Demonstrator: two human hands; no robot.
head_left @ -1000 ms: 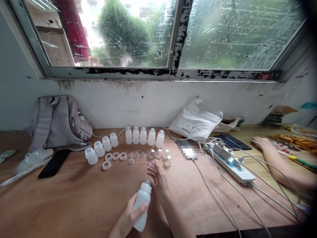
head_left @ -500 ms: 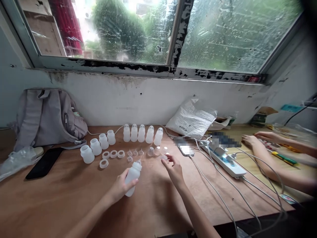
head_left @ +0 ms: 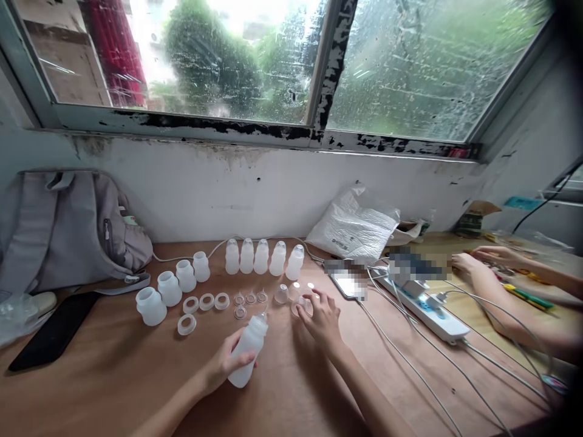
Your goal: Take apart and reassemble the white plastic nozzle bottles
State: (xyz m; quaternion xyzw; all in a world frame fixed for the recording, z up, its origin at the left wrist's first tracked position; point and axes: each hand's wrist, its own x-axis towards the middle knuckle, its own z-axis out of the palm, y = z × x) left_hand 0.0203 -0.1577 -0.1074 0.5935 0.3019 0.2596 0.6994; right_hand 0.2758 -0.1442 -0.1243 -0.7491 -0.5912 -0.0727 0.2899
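Observation:
My left hand [head_left: 230, 359] is wrapped round a frosted white baby bottle [head_left: 247, 355], which leans to the right with a clear nipple [head_left: 265, 311] on its top. My right hand [head_left: 322, 318] is at a clear domed cap [head_left: 300, 308], thumb and fingers closed about its sides. More clear caps [head_left: 281, 294] stand just beyond that hand. Between the bottle and the back row lie several loose nipples [head_left: 239, 311] and white collar rings [head_left: 221, 301]. Open bottles without tops [head_left: 152, 306] stand in a slanting row at the left.
Several capped bottles [head_left: 261, 258] stand in a row at the back. A grey backpack [head_left: 68, 230] and a black phone-like slab [head_left: 54, 331] lie left. At right are a lit phone [head_left: 348, 284], a power strip [head_left: 444, 321] with trailing cables, a silver bag [head_left: 353, 224] and another person's arms [head_left: 492, 291].
My right hand has closed further about the clear cap. The bottle in my left hand is still held, tilted to the right. The whole view has shifted slightly.

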